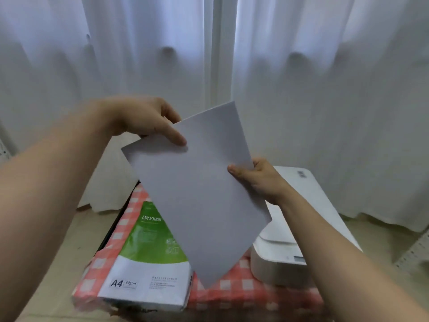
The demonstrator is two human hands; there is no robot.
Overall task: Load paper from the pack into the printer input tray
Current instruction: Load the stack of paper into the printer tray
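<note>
A thin stack of white A4 sheets [197, 194] hangs tilted in the air above the table, one corner pointing down. My left hand [144, 119] grips its upper left edge, thumb on the front. My right hand [257, 177] pinches its right edge. Below, the green and white A4 paper pack [144, 263] lies flat on the checked cloth. The white printer [278, 252] stands to the right of the pack, partly hidden by the sheets and my right forearm; its tall rear tray [311, 189] leans back towards the curtain.
A red and white checked cloth [243, 289] covers the small table. White curtains [325, 89] hang close behind. Pale floor [83, 228] shows at the left, and a perforated white surface [415, 249] at the far right.
</note>
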